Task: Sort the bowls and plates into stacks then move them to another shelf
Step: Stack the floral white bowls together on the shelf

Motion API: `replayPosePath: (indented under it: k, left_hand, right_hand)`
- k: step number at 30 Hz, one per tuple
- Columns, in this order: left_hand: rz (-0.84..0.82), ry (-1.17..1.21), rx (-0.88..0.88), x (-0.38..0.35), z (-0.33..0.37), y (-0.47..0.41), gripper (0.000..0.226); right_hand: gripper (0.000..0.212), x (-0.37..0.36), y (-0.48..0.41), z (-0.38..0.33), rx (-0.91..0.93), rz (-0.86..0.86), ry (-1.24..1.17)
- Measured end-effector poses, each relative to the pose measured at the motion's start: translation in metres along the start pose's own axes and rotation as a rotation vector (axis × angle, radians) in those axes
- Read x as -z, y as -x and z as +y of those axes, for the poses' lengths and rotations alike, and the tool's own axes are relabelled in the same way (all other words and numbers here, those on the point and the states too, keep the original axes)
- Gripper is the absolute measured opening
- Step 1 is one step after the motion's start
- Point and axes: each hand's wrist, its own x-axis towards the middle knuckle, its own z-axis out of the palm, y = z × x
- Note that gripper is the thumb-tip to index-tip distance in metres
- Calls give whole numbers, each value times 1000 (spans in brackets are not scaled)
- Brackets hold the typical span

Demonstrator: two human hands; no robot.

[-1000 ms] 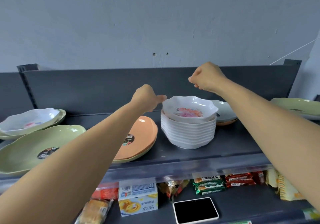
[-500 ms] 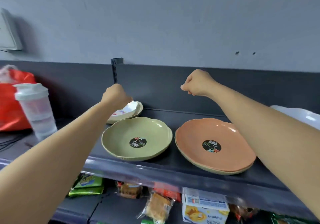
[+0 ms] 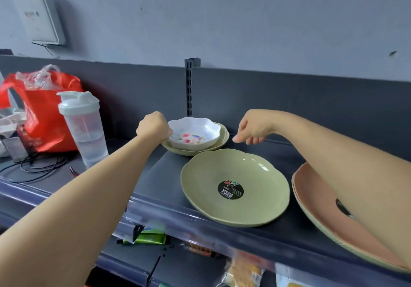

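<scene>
A white scalloped bowl with a flower print (image 3: 195, 133) sits on a small green plate (image 3: 195, 152) at the back of the dark shelf (image 3: 155, 180). My left hand (image 3: 153, 127) is a closed fist pressed against the bowl's left rim; its fingertips are hidden. My right hand (image 3: 253, 131) hovers just right of the bowl with fingers loosely curled downward, holding nothing. A large green plate (image 3: 255, 175) with a black sticker lies nearer the front. An orange plate (image 3: 315, 197) lies on another green one at the right, partly under my right forearm.
A clear shaker bottle (image 3: 83, 126) stands left of the bowl, with a red bag (image 3: 44, 113) and black cables (image 3: 40, 166) beyond it. A slotted upright post (image 3: 189, 86) rises behind the bowl. Snack packets (image 3: 146, 237) lie on the lower shelf.
The view has swung left from the white bowl stack to this end of the shelf. My left fist has reached the floral bowl's rim, and my right hand has dropped and loosened.
</scene>
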Motion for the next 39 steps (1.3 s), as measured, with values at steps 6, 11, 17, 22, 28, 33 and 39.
replayPosePath:
  k: [6, 11, 17, 22, 28, 33, 39]
  left_hand:
    - [-2, -56, -7, -4, 4, -9, 28]
    - [-28, -25, -5, -6, 6, -12, 27]
    - [-49, 92, 4, -1, 4, -10, 30]
    - [-5, 282, 15, 3, 1, -1, 28]
    - [60, 507, 104, 27, -7, 14, 21]
    - [125, 550, 148, 47, -15, 39, 22]
    - [215, 581, 180, 72, -26, 70, 16]
  right_hand:
    - [22, -3, -8, 9, -14, -55, 8]
    - [24, -4, -7, 10, -24, -65, -16]
    - [18, -5, 1, 7, -48, -149, -29]
    - [8, -15, -2, 10, -63, -132, 48]
    - [7, -23, -6, 16, -34, -62, 52]
    - [8, -24, 0, 18, 7, -16, 59]
    - [9, -28, 9, 20, 30, 14, 73]
